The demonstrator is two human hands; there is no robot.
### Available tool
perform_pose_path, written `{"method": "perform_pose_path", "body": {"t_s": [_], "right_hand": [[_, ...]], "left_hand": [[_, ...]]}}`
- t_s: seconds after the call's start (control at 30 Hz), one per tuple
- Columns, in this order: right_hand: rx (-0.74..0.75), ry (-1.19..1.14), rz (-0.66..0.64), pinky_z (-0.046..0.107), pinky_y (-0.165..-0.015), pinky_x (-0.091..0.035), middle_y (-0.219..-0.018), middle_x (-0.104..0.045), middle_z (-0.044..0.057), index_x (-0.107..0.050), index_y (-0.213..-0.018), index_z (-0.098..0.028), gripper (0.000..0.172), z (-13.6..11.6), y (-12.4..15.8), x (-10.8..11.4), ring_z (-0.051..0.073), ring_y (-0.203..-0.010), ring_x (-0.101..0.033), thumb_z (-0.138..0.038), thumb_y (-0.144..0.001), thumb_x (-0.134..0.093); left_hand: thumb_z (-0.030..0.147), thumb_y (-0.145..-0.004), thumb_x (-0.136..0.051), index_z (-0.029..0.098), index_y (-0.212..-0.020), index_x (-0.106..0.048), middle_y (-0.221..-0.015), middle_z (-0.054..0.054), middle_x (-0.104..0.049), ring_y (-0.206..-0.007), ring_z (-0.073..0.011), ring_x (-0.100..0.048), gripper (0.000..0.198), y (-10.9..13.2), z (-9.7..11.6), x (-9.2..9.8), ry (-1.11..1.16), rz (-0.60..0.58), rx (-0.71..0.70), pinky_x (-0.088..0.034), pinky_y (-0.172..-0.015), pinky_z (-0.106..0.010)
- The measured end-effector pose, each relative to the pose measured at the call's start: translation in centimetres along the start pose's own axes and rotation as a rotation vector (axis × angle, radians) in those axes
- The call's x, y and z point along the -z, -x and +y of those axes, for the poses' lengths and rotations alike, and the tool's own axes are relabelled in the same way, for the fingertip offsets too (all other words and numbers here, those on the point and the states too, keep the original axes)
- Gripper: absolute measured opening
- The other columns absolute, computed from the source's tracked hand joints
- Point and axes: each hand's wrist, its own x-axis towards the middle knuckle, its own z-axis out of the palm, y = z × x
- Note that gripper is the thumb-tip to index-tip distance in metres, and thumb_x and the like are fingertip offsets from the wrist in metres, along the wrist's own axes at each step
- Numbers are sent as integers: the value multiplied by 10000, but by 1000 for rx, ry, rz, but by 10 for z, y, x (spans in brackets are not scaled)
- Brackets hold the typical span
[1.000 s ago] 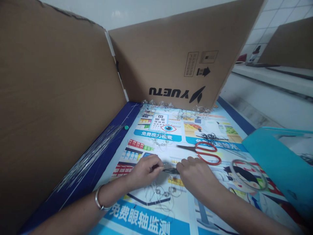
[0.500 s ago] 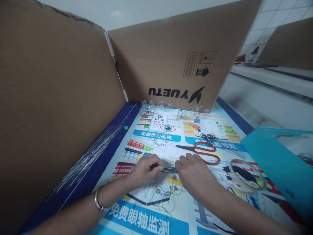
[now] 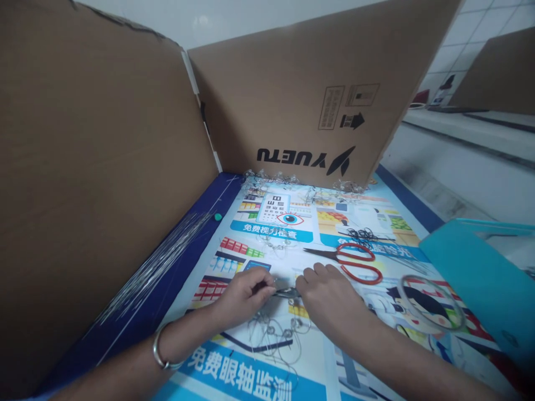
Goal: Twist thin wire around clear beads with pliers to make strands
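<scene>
My right hand (image 3: 328, 292) is wrapped round a pair of pliers (image 3: 287, 292), whose metal jaws point left. My left hand (image 3: 244, 295) pinches with thumb and forefinger right at the jaw tips. What it pinches is probably thin wire, though the fingers hide most of it. Below the two hands, loops of thin wire with clear beads (image 3: 271, 330) lie over the printed sheet. Scissors with red handles (image 3: 336, 256) lie just beyond my right hand, their dark blades pointing left.
Several straight wires (image 3: 154, 273) lie along the left cardboard panel (image 3: 104, 139). More beaded wire pieces (image 3: 276, 177) line the back panel (image 3: 301, 106). Dark wire coils (image 3: 361, 234) sit past the scissors. A clear ring (image 3: 463, 314) and a turquoise box (image 3: 463, 250) are at right.
The view has shifted slightly. Both hands keep their grip at the pliers, and my left wrist has turned a little. The things on the table have not visibly moved.
</scene>
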Motion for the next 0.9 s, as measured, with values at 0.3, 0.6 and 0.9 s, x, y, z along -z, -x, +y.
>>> {"method": "perform_pose_path", "body": {"t_s": [0.3,0.6,0.9], "right_hand": [[19,-25,-29,322,-572,-255,-718,-606,70,-608,-739,-153,92,-3,0,3,223,-704,-520,-69,-727,-572],[13,-59,-61,311,-566,-250,-720,-609,65,-610,-733,-157,118,-3,1,0,212,-698,-522,-62,-737,-541],[-2,-87,-109,293,-547,-223,-706,-612,64,-612,-714,-166,138,-4,2,3,191,-664,-516,-61,-722,-523]], "left_hand": [[159,-812,-503,153,-707,-526,-665,7,-545,-633,-105,-496,107,4,-2,1,-16,-12,5,-382,-586,-214],[130,-821,-481,158,-705,-501,-673,10,-534,-642,-102,-486,121,5,-5,-1,-38,-26,-64,-370,-592,-213],[82,-820,-410,167,-737,-471,-717,1,-528,-686,-113,-477,134,6,0,-1,-76,-115,-59,-364,-621,-222]]}}
